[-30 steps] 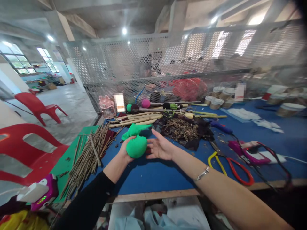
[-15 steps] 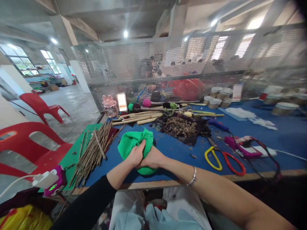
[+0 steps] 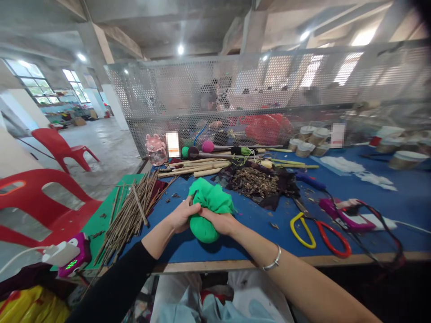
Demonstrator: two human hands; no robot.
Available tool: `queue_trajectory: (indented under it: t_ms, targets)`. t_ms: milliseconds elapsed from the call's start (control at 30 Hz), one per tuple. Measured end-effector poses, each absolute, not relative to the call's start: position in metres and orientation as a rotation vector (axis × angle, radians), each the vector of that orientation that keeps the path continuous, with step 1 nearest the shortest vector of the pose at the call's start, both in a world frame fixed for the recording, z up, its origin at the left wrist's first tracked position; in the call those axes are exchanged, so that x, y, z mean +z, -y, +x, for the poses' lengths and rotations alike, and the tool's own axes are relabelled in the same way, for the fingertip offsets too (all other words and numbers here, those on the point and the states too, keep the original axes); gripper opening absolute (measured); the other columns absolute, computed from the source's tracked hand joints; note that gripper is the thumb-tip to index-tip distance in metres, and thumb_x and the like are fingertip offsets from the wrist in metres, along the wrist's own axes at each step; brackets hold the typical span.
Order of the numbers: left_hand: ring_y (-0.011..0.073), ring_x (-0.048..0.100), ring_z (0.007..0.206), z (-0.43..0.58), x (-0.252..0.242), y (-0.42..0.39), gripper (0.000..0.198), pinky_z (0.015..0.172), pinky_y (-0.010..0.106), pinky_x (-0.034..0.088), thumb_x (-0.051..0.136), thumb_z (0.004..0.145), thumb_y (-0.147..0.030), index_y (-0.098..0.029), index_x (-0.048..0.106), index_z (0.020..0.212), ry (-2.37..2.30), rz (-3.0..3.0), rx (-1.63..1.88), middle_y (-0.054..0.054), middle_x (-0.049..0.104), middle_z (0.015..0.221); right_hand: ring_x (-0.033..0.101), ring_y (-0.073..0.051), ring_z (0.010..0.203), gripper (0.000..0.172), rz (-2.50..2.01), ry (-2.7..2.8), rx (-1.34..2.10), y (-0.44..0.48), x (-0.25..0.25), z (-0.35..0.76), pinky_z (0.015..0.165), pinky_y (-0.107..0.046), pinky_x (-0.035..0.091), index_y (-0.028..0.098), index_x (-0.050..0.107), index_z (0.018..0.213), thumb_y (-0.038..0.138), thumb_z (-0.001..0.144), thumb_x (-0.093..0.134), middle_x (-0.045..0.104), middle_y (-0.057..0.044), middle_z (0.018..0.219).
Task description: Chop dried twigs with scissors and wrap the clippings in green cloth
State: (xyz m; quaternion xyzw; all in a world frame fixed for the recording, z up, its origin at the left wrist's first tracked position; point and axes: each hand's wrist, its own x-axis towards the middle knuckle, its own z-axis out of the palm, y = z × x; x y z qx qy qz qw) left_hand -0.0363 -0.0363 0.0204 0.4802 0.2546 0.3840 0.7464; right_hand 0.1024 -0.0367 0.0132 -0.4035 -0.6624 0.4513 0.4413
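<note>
A bundle of green cloth point(image 3: 204, 229) is gathered between my two hands, just above the blue table point(image 3: 161, 244). Its lower part is rounded and smooth, and loose folds flare out at the top. My left hand point(image 3: 184, 214) is closed on the gathered neck from the left, thumb toward the middle. From the right, my right hand point(image 3: 217, 220) grips the same neck, its thumb meeting the left one. Most of the fingers are hidden by the cloth. What fills the rounded part cannot be seen.
Thin dry sticks point(image 3: 129, 215) lie at left. Behind are dried plant bits point(image 3: 257, 179) on dark cloth and pale stalks point(image 3: 208, 168). Scissors point(image 3: 318, 231) with yellow and red handles and a purple power strip point(image 3: 346, 215) lie at right. A perforated metal screen point(image 3: 188, 85) stands behind.
The green bundle has tipped: its rounded part now faces down toward me and its loose folds point up and away. Both hands have shifted their grip around the neck.
</note>
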Motion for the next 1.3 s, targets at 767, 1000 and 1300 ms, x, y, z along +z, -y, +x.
queue_trajectory:
  t_ms: [767,1000,1300]
  targets:
    - [0.0269,0.054,0.108,-0.027,0.000,0.000,0.056,0.097,0.044,0.038,0.074,0.058,-0.026,-0.013,0.058,0.110,-0.749,1.288,0.970,0.013,0.057,0.119,0.055,-0.018,0.072,0.046,-1.298,1.374,0.694,-0.034,0.017,0.153,0.069,-0.029,0.044,0.017,0.057,0.074,0.053,0.084,0.029,0.060,-0.003,0.069]
    - [0.0234,0.052,0.108,-0.021,-0.001,0.002,0.045,0.101,0.040,0.033,0.068,0.063,-0.020,-0.019,0.059,0.107,-0.923,1.718,1.073,0.006,0.061,0.113,0.044,-0.025,0.108,0.045,-0.930,2.018,0.297,-0.003,0.030,0.136,0.092,-0.039,0.034,0.018,0.053,0.111,0.040,0.072,0.059,0.053,-0.011,0.115]
    - [0.0211,0.055,0.105,-0.023,-0.008,0.001,0.041,0.100,0.038,0.036,0.065,0.069,-0.026,-0.017,0.059,0.109,-0.890,1.741,1.043,0.007,0.061,0.114,0.041,-0.011,0.048,0.030,-1.281,1.657,0.515,-0.010,0.021,0.146,0.048,-0.023,0.032,0.018,0.051,0.056,0.036,0.080,0.046,0.044,0.003,0.049]
